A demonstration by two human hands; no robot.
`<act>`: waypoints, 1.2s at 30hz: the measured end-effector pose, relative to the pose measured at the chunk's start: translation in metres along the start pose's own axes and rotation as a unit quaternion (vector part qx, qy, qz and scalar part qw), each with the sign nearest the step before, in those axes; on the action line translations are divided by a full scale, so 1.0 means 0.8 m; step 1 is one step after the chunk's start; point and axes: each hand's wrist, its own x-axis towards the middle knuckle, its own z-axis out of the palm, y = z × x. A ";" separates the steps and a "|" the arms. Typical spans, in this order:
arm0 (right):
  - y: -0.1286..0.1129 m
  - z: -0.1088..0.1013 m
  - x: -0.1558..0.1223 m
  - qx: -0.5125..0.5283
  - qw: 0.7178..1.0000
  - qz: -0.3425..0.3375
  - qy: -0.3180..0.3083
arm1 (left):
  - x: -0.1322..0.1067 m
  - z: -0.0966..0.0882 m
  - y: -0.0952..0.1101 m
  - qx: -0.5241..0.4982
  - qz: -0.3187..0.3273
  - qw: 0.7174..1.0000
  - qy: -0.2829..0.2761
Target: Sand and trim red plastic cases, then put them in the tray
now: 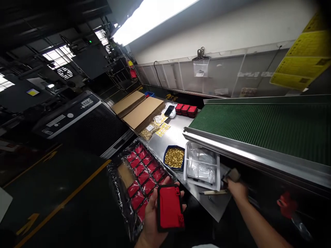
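Note:
My left hand (151,217) is closed around a red case with a black rim (170,208), its broad red face turned up toward me. Two red latches show along the case's right edge. Off to the right, my right hand (238,190) is smeared by motion beside the bench edge. A blurred, greyish-beige blocky thing (234,175) shows at its fingers; its kind is unclear. Close to that hand are a white bin (218,172) of clear plastic bags and a cutter with a pale handle (213,192). Left of the bin stands a blue tray (165,162) heaped with small gold-coloured metal parts (174,157).
A plastic-lined box (117,186) at left holds rows of red cases. A green ribbed conveyor (258,131) runs along the right. Stacked red cases (185,109), a phone (169,110), yellow sticker sheets (162,129) and a cardboard box (143,112) lie farther back.

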 end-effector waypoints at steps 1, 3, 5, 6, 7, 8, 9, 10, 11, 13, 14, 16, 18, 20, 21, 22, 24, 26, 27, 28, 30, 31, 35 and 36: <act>0.007 -0.010 -0.019 0.001 1.000 0.001 0.017 | -0.001 0.007 -0.006 0.007 0.003 1.000 0.018; 0.011 -0.032 -0.070 0.029 0.999 -0.008 0.038 | -0.004 0.020 -0.014 0.037 0.004 0.998 0.059; -0.004 -0.053 -0.131 0.118 0.990 -0.060 -0.045 | -0.007 0.031 -0.019 0.065 -0.002 0.994 0.087; -0.019 -0.062 -0.161 0.166 0.974 -0.108 -0.106 | -0.009 0.036 -0.020 0.074 -0.007 0.993 0.090; -0.037 -0.070 -0.189 0.202 0.946 -0.189 -0.166 | -0.010 0.041 -0.020 0.082 -0.012 0.993 0.087; -0.057 -0.076 -0.214 0.214 0.907 -0.278 -0.232 | -0.012 0.046 -0.020 0.087 -0.016 0.993 0.080; -0.076 -0.080 -0.233 0.231 0.869 -0.355 -0.254 | -0.013 0.051 -0.019 0.093 -0.022 0.993 0.072; -0.094 -0.084 -0.248 0.237 0.835 -0.415 -0.272 | -0.014 0.055 -0.017 0.099 -0.027 0.993 0.063; -0.108 -0.086 -0.258 0.237 0.809 -0.460 -0.278 | -0.014 0.058 -0.015 0.104 -0.030 0.993 0.055; -0.124 -0.087 -0.268 0.224 0.788 -0.508 -0.268 | -0.014 0.061 -0.010 0.110 -0.039 0.992 0.044; -0.127 -0.087 -0.271 0.212 0.787 -0.518 -0.260 | -0.014 0.061 -0.008 0.113 -0.042 0.992 0.042; -0.125 -0.086 -0.276 0.183 0.782 -0.536 -0.260 | -0.013 0.057 -0.002 0.126 -0.041 0.991 0.031; -0.121 -0.083 -0.282 0.154 0.776 -0.549 -0.271 | -0.014 0.052 0.004 0.136 -0.040 0.990 0.017; -0.122 -0.079 -0.288 0.137 0.785 -0.551 -0.249 | -0.017 0.048 0.012 0.135 -0.047 0.990 0.012; -0.123 -0.076 -0.290 0.131 0.789 -0.552 -0.235 | -0.018 0.047 0.016 0.133 -0.051 0.990 0.013; -0.126 -0.074 -0.292 0.124 0.792 -0.552 -0.230 | -0.019 0.046 0.020 0.132 -0.054 0.990 0.014; -0.132 -0.069 -0.295 0.112 0.784 -0.561 -0.241 | -0.021 0.045 0.028 0.138 -0.052 0.989 0.009; -0.138 -0.065 -0.298 0.112 0.778 -0.572 -0.234 | -0.022 0.044 0.034 0.148 -0.045 0.988 0.007; -0.140 -0.063 -0.299 0.115 0.778 -0.575 -0.225 | -0.022 0.043 0.036 0.153 -0.041 0.987 0.006; -0.141 -0.062 -0.300 0.119 0.777 -0.577 -0.225 | -0.022 0.042 0.038 0.157 -0.037 0.987 0.004; -0.143 -0.058 -0.303 0.121 0.770 -0.577 -0.244 | -0.021 0.040 0.039 0.159 -0.035 0.987 -0.001; -0.143 -0.056 -0.305 0.121 0.770 -0.576 -0.247 | -0.021 0.040 0.039 0.154 -0.038 0.987 -0.004; -0.149 -0.049 -0.311 0.128 0.778 -0.572 -0.228 | -0.017 0.039 0.039 0.135 -0.036 0.990 0.005; -0.151 -0.049 -0.311 0.128 0.773 -0.570 -0.248 | -0.016 0.040 0.039 0.132 -0.034 0.991 0.008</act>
